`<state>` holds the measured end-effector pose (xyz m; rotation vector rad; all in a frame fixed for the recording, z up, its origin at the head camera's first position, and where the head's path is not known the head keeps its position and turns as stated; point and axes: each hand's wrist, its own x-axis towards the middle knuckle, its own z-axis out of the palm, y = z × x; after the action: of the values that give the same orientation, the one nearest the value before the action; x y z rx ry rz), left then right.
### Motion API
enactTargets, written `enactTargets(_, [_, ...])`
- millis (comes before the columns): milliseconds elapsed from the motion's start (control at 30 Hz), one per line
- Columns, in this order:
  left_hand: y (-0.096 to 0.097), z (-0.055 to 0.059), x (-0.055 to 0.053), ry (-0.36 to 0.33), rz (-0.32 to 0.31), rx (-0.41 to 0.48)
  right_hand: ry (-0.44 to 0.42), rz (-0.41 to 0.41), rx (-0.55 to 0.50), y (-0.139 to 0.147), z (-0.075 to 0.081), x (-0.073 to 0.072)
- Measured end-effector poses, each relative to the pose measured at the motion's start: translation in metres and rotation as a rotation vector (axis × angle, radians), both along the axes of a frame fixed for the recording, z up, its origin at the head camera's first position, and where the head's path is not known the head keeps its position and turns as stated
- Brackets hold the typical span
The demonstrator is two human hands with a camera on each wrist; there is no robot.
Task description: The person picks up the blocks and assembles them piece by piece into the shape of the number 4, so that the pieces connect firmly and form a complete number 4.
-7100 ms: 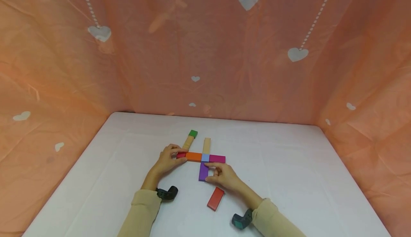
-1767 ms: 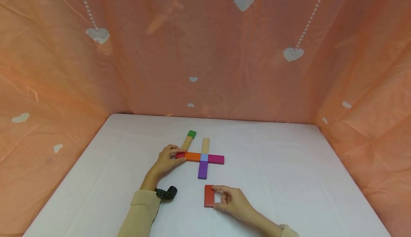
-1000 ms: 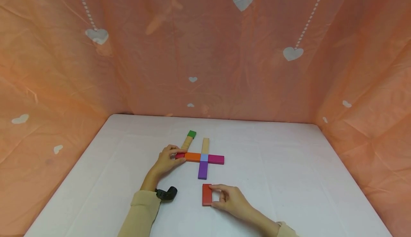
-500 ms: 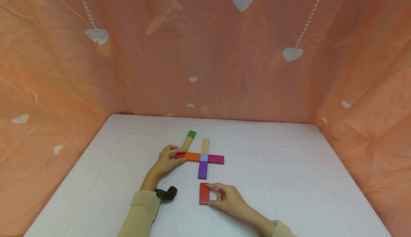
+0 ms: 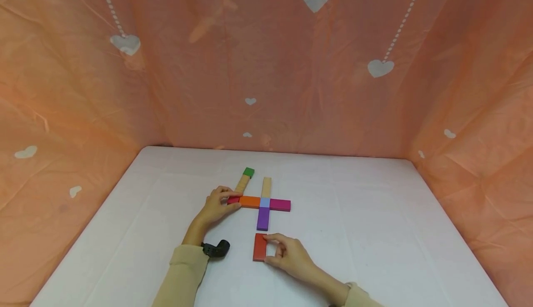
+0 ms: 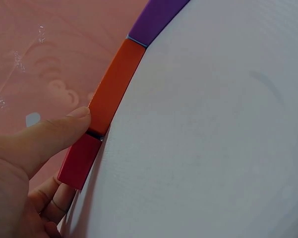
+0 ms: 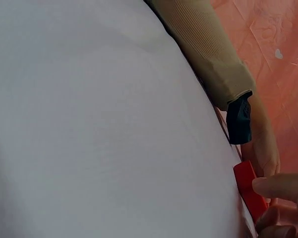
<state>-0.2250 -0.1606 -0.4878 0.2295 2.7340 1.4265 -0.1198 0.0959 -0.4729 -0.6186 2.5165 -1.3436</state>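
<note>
My left hand [image 5: 215, 204] pinches a small crimson block [image 5: 234, 200], with the thumb at its seam with an orange block [image 6: 114, 89] in the left wrist view. Rightward, the row continues with a light blue block [image 5: 264, 202] and a magenta block [image 5: 281, 205]. A purple block [image 5: 263, 219] extends nearward from the light blue one. My right hand [image 5: 291, 254] grips a red rectangular block [image 5: 259, 248] by its right side, thumb at the near end and index finger at the far end. It lies just short of the purple block, slightly left of it.
A plain wood-coloured block [image 5: 267, 187] extends away from the light blue one. Behind the crimson block, a ridged wood-coloured piece [image 5: 243, 183] leads to a green block [image 5: 249, 172]. All lie on a white table [image 5: 374, 233] before an orange curtain [image 5: 266, 66].
My right hand has left the purple block and taken hold of the red block. The red block has straightened, then slid left and slightly away from me. My left hand has stayed put.
</note>
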Motion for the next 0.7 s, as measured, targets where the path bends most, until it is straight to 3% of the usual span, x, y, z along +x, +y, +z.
enactTargets(700, [-0.0004,-0.0036,-0.0026,-0.007,0.005,0.0,0.037,-0.063,0.028,-0.0055,-0.0019,0.0012])
